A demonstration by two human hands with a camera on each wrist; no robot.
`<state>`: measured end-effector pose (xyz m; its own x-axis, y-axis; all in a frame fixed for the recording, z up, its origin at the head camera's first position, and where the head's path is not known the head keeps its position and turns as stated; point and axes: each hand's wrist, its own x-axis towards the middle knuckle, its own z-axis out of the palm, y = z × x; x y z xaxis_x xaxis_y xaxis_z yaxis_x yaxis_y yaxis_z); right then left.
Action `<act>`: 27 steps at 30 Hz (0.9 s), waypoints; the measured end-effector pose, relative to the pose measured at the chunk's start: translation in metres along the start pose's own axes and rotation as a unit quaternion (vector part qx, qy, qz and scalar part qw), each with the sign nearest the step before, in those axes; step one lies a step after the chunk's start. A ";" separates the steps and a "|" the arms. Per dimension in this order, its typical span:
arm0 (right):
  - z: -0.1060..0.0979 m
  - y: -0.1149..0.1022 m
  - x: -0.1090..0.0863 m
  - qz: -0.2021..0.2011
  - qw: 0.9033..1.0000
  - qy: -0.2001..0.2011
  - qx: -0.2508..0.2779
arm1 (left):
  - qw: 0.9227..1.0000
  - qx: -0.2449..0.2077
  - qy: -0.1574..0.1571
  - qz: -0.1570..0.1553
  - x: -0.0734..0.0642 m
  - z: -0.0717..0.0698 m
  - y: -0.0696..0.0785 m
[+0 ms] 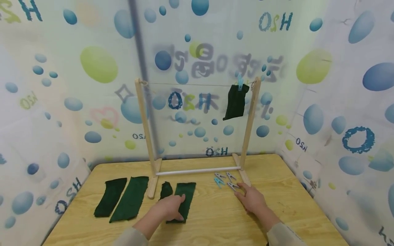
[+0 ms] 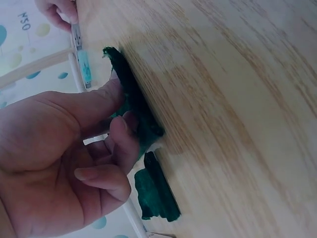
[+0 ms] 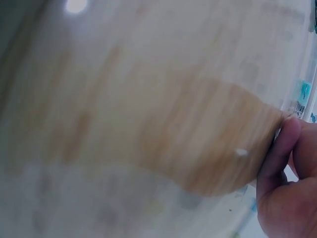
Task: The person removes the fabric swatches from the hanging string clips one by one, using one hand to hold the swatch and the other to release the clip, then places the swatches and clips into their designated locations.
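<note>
My left hand (image 1: 167,207) lies over a dark green cloth strip (image 1: 187,196) on the table, thumb and forefinger apart across it. In the left wrist view its fingers are bent and the thumb is right at the edge of the cloth (image 2: 136,99). A second green cloth (image 1: 166,189) is partly hidden behind that hand. My right hand (image 1: 253,201) pinches the near end of a grey clothespin (image 1: 232,186) between thumb and forefinger. Beside it lie two more grey clothespins (image 1: 230,176) and a blue clothespin (image 1: 219,181).
A wooden stand (image 1: 144,126) with a string (image 1: 187,84) stretched between its posts is at the back of the table. From the string's right end a dark green cloth (image 1: 236,102) hangs by a light blue clothespin (image 1: 240,83). Two green cloths (image 1: 130,200) lie at the left.
</note>
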<state>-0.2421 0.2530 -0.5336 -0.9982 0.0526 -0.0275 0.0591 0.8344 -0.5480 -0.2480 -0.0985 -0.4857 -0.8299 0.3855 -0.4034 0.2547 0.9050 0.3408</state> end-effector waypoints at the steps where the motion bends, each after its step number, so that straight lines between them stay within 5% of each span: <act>1: 0.001 0.001 0.000 0.001 1.000 -0.001 0.000 | 1.000 0.003 0.001 -0.001 -0.002 0.000 0.002; 7: 0.002 0.003 -0.002 -0.003 1.000 -0.003 -0.006 | 1.000 0.008 0.008 -0.011 -0.002 0.004 0.001; 15: 0.001 -0.001 -0.002 0.006 1.000 -0.013 0.004 | 1.000 0.008 0.007 0.025 0.031 0.022 -0.035; 21: -0.008 0.002 -0.008 0.024 0.992 -0.036 0.115 | 0.997 -0.066 0.002 0.042 0.009 0.005 -0.024; 24: -0.018 0.002 -0.012 0.019 0.987 -0.038 0.157 | 0.990 -0.111 0.040 0.081 -0.009 -0.007 -0.014; 27: -0.036 0.001 -0.014 -0.006 0.989 -0.031 0.145 | 0.976 -0.155 0.088 0.126 -0.019 -0.018 -0.006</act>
<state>-0.2274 0.2725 -0.5039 -0.9978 0.0025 -0.0668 0.0528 0.6425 -0.7645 -0.2428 -0.1145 -0.4644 -0.8390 0.5282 -0.1310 0.3228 0.6768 0.6616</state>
